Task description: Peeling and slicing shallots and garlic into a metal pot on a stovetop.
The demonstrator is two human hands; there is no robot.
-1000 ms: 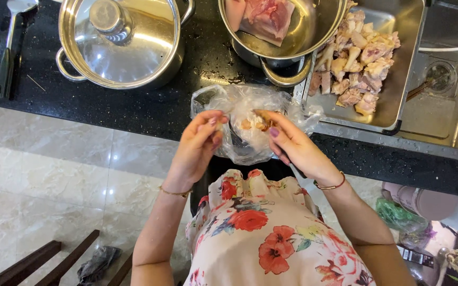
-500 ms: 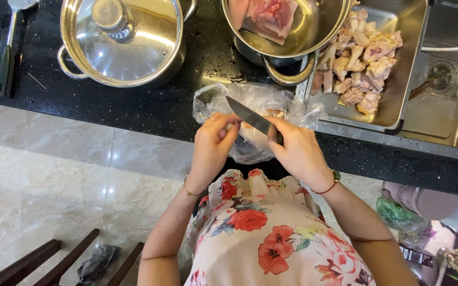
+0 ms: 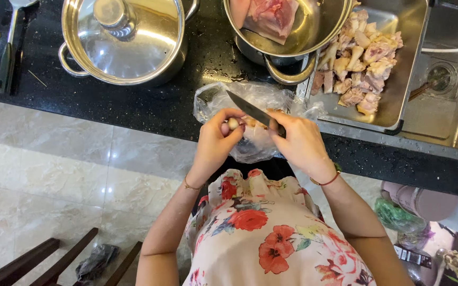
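Over plastic bag (image 3: 250, 98): knife (image 3: 247, 108) in R hand (image 3: 300, 143), garlic clove (image 3: 232, 124) in L hand (image 3: 216, 143)

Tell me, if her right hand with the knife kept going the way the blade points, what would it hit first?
Probably the plastic bag on the counter; the right hand aims the knife up-left over it. Beyond lies the lidded pot, though depth is unclear.

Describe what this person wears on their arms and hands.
Both arms are bare, with no sleeves showing. The left hand has a thin gold-coloured bracelet at its wrist. The right hand has a thin red band with a small gold piece. No gloves.
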